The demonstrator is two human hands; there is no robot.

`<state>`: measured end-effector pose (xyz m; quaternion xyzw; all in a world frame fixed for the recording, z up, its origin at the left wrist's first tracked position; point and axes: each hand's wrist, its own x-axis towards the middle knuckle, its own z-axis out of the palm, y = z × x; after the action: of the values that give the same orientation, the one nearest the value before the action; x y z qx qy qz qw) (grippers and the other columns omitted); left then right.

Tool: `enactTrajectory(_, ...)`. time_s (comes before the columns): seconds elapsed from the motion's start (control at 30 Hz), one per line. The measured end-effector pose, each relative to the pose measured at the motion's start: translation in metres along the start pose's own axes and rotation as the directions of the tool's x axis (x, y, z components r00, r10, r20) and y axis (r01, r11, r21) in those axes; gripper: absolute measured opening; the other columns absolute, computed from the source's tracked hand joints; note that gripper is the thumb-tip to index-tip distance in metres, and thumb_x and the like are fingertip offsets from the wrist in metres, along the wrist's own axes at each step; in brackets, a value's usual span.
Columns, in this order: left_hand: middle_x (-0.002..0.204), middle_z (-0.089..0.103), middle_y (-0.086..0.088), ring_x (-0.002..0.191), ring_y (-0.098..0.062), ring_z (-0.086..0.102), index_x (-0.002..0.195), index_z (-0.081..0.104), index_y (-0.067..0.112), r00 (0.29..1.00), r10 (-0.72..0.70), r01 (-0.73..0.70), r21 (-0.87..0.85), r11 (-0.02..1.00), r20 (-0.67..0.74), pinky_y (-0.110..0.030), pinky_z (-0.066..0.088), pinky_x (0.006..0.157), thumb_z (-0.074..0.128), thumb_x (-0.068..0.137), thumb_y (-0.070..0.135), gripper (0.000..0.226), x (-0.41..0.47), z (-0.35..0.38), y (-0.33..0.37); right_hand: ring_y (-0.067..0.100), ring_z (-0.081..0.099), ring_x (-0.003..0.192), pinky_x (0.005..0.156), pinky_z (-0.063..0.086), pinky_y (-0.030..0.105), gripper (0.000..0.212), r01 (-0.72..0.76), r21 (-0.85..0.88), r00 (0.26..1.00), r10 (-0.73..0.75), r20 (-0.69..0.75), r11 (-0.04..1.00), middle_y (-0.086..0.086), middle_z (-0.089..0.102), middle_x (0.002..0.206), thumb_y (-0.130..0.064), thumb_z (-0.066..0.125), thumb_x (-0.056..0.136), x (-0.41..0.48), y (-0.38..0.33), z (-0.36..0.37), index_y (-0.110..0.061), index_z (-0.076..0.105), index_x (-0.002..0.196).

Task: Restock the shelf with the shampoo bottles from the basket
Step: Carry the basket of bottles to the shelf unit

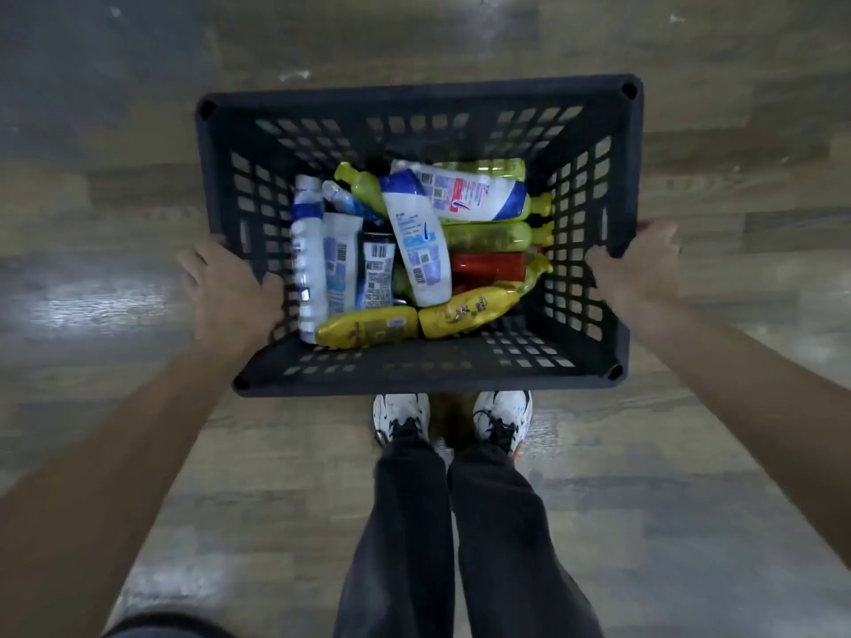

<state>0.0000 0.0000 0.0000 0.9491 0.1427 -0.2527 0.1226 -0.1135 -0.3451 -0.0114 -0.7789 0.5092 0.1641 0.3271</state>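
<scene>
Between both hands (230,287), bottle-filled basket (414,92)

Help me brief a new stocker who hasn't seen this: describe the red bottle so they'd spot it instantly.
Look into the dark slatted basket held by both hands above the wooden floor. On its right side, the red bottle lies flat, below a green bottle and above a yellow bottle. It is the only red one among white, green and yellow bottles.

Between the left hand (230,292) and right hand (640,269) sits the basket (414,99); bottles (419,237) lie heaped inside it.
</scene>
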Motion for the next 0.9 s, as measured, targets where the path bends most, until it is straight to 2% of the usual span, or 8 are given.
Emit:
enactTrajectory(0.1, 0.139, 0.030, -0.030, 0.132, -0.042, 0.027, 0.133, 0.030, -0.010, 0.993, -0.016, 0.030, 0.113, 0.993, -0.117, -0.049, 0.020, 0.114, 0.060, 0.085, 0.012, 0.060, 0.012, 0.008, 0.002, 0.028, 0.054, 0.112, 0.086, 0.048, 0.037, 0.038, -0.046, 0.063, 0.998, 0.049, -0.040, 0.997, 0.014, 0.051, 0.127, -0.018, 0.055, 0.096, 0.016, -0.004, 0.011, -0.003, 0.038, 0.127)
enactTrajectory(0.2, 0.136, 0.033, -0.026, 0.129, -0.040, 0.029, 0.131, 0.032, -0.007, 0.986, -0.061, 0.075, 0.087, 0.993, -0.158, -0.046, 0.023, 0.112, 0.060, 0.085, 0.014, 0.058, 0.027, 0.011, -0.001, 0.022, 0.059, 0.099, 0.075, 0.047, 0.032, 0.037, -0.107, 0.177, 0.993, 0.114, -0.029, 0.978, 0.006, 0.058, 0.117, -0.023, 0.052, 0.097, 0.029, 0.002, 0.016, -0.007, 0.045, 0.129)
enactTrajectory(0.33, 0.117, 0.059, -0.016, 0.110, -0.036, 0.053, 0.121, 0.053, 0.002, 0.971, -0.238, 0.236, -0.108, 0.966, -0.006, -0.050, 0.045, 0.099, 0.062, 0.081, 0.037, 0.054, 0.048, 0.001, -0.009, 0.015, 0.071, 0.086, 0.080, 0.058, 0.037, 0.029, -0.135, 0.336, 0.991, 0.124, 0.053, 0.932, 0.003, 0.070, 0.107, -0.028, 0.057, 0.095, 0.042, 0.006, 0.011, -0.016, 0.057, 0.122)
enactTrajectory(0.43, 0.102, 0.067, -0.010, 0.093, -0.028, 0.063, 0.102, 0.064, 0.011, 0.943, -0.310, 0.333, -0.343, 0.878, 0.122, -0.045, 0.054, 0.089, 0.066, 0.086, 0.030, 0.025, 0.053, -0.006, -0.011, 0.013, 0.070, 0.080, 0.077, 0.058, 0.032, 0.020, -0.125, 0.378, 0.991, 0.101, 0.083, 0.917, 0.007, 0.071, 0.103, -0.029, 0.058, 0.096, 0.045, 0.011, 0.012, -0.018, 0.056, 0.113)
enactTrajectory(0.53, 0.088, 0.067, -0.007, 0.078, -0.016, 0.062, 0.086, 0.062, 0.018, 0.923, -0.275, 0.378, -0.500, 0.779, 0.269, -0.031, 0.052, 0.079, 0.062, 0.092, 0.018, 0.005, 0.053, -0.005, -0.011, 0.009, 0.069, 0.076, 0.066, 0.053, 0.022, 0.028, -0.120, 0.392, 0.992, 0.094, 0.086, 0.912, 0.005, 0.069, 0.104, -0.031, 0.056, 0.097, 0.046, 0.016, 0.016, -0.016, 0.054, 0.121)
enactTrajectory(0.6, 0.083, 0.065, -0.004, 0.074, -0.011, 0.059, 0.096, 0.062, 0.017, 0.915, -0.258, 0.394, -0.549, 0.738, 0.310, -0.026, 0.050, 0.074, 0.057, 0.094, 0.010, 0.008, 0.051, -0.004, -0.013, 0.009, 0.068, 0.075, 0.067, 0.054, 0.024, 0.028, -0.087, 0.383, 0.996, 0.069, 0.061, 0.919, 0.005, 0.068, 0.105, -0.032, 0.057, 0.096, 0.045, 0.017, 0.017, -0.017, 0.054, 0.120)
enactTrajectory(0.77, 0.086, 0.068, -0.005, 0.086, -0.019, 0.063, 0.111, 0.061, 0.016, 0.920, -0.241, 0.382, -0.573, 0.725, 0.309, -0.037, 0.051, 0.089, 0.053, 0.096, 0.008, 0.019, 0.049, 0.001, -0.019, 0.017, 0.071, 0.079, 0.071, 0.056, 0.032, 0.026, -0.141, 0.339, 0.987, 0.105, 0.121, 0.930, 0.003, 0.071, 0.092, -0.035, 0.057, 0.096, 0.044, 0.017, 0.014, -0.017, 0.058, 0.115)
enactTrajectory(0.9, 0.081, 0.061, -0.007, 0.072, -0.016, 0.059, 0.111, 0.060, 0.009, 0.917, -0.248, 0.394, -0.619, 0.679, 0.312, -0.029, 0.051, 0.072, 0.051, 0.097, 0.005, 0.018, 0.048, 0.000, -0.017, 0.018, 0.066, 0.068, 0.065, 0.053, 0.029, 0.023, -0.216, 0.338, 0.962, 0.141, 0.232, 0.916, 0.005, 0.067, 0.078, -0.030, 0.058, 0.096, 0.045, 0.011, 0.005, -0.009, 0.062, 0.104)
